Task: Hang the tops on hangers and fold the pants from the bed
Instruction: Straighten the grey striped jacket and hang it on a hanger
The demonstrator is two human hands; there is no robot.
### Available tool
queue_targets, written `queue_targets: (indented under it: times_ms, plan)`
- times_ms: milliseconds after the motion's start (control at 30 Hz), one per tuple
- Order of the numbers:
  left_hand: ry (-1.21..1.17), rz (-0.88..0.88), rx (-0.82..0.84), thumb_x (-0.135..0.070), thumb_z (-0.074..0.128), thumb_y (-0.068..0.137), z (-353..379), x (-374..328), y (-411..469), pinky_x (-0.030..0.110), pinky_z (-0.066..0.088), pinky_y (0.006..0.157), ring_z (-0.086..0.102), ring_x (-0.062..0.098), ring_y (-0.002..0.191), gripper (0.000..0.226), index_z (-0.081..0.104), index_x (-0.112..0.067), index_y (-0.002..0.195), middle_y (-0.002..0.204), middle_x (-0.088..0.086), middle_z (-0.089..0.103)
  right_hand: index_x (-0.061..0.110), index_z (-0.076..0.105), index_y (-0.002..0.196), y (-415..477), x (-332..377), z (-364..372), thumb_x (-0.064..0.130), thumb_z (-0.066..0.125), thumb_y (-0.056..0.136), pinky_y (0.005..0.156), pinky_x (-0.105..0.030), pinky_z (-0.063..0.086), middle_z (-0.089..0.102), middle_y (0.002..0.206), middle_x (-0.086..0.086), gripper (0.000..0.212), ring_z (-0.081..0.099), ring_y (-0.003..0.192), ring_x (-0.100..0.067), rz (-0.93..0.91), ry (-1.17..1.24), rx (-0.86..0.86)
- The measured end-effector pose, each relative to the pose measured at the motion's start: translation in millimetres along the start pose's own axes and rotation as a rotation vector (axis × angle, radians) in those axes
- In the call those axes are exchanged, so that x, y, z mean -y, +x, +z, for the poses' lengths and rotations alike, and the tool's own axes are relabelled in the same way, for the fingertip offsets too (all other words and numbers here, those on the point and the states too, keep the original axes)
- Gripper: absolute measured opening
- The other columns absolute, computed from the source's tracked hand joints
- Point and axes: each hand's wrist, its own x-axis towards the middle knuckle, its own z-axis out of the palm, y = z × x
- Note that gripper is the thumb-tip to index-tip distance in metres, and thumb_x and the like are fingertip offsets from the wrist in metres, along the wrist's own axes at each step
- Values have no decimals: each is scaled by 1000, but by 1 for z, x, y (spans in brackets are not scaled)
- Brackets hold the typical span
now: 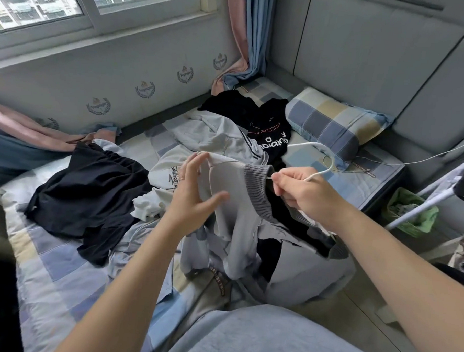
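Both your forearms reach forward; your left hand (196, 185) is spread, fingers straight, while your right hand (303, 193) curls tight, pinching the white hanger (320, 173)

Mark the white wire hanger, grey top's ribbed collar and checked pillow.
white wire hanger (306, 143): head view, hook's curve.
grey top's ribbed collar (257, 172): head view, collar band.
checked pillow (331, 124): head view, top face.

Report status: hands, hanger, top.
Left hand open, against shoulder of grey top. Right hand pinches white hanger at collar. Loose clothes heaped on bed; nothing blocking.
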Motion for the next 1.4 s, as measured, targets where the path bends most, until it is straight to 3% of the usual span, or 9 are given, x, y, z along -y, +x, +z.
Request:
queue_targets:
  times_ms: [100, 267, 533, 633, 733, 967, 1200, 1300, 1400]
  plan:
    - [6, -198, -3, -25, 80, 84, 13, 14, -1, 37, 45, 106, 47, 10, 129, 96, 18, -33, 156, 146, -3, 42, 14, 55, 63, -6, -1, -2, 17, 46, 106, 42, -16, 23, 30, 48, 9, 44, 24, 43, -7, 14, 67, 4]
    - [25, -181, -279, -20, 70, 92, 26, 15, 9, 25, 41, 77, 56, -8, 89, 29, 54, -27, 115, 95, -12, 62, 11, 55, 65, -16, -1, -3, 15, 46, 106, 40, -16, 22, 29, 48, 9, 43, 22, 42, -7, 52, 181, 12]
    - [89, -9, -277, -6, 63, 94, 31, 14, 21, 41, 50, 86, 61, 18, 94, 8, 65, -13, 98, 104, 0, 58, 5, 53, 70, -26, -8, -8, 14, 45, 105, 38, -18, 17, 23, 49, 5, 37, 17, 42, -10, 118, 240, -16]
    - [36, 128, -310, -15, 75, 87, 32, 3, 16, 22, 44, 95, 53, 12, 106, 28, 60, -23, 109, 110, -25, 52, 5, 53, 70, -29, -7, -10, 13, 45, 105, 38, -18, 16, 21, 50, 3, 37, 17, 42, -11, 121, 260, -24]
    - [125, 235, -355, -22, 83, 80, 37, -1, 16, 37, 40, 105, 49, 24, 119, 44, 65, -16, 119, 124, -4, 52, 5, 52, 69, -31, -2, -10, 14, 44, 105, 39, -18, 15, 20, 52, 1, 38, 17, 43, -10, 136, 281, -4]
    - [239, 85, -520, -21, 69, 91, 44, -11, 24, 40, 37, 91, 50, 31, 102, 5, 69, -16, 91, 102, 4, 58, 6, 50, 67, -34, 8, -7, 14, 44, 105, 39, -21, 12, 24, 50, 4, 40, 19, 41, -9, 163, 307, 72]
    - [282, 145, -501, -11, 67, 91, 41, -9, 17, 44, 40, 92, 53, 31, 99, 10, 61, -4, 94, 103, 10, 59, 7, 54, 67, -37, 1, -10, 13, 44, 104, 41, -21, 12, 23, 50, 3, 39, 18, 43, -10, 152, 323, 47]
    - [59, -23, -479, -22, 79, 82, 42, -6, 9, 42, 45, 95, 51, 18, 105, 45, 53, -8, 116, 115, 2, 51, 9, 55, 66, -40, -2, -12, 15, 45, 103, 41, -22, 11, 22, 50, 3, 39, 18, 43, -10, 154, 349, 59]
    - [-125, -134, -202, -35, 81, 78, 37, 2, 6, 48, 53, 92, 59, 21, 110, 72, 34, -23, 132, 125, 1, 54, 7, 54, 68, -41, -4, -15, 16, 47, 101, 40, -22, 11, 21, 51, 3, 36, 17, 42, -10, 156, 348, 50]
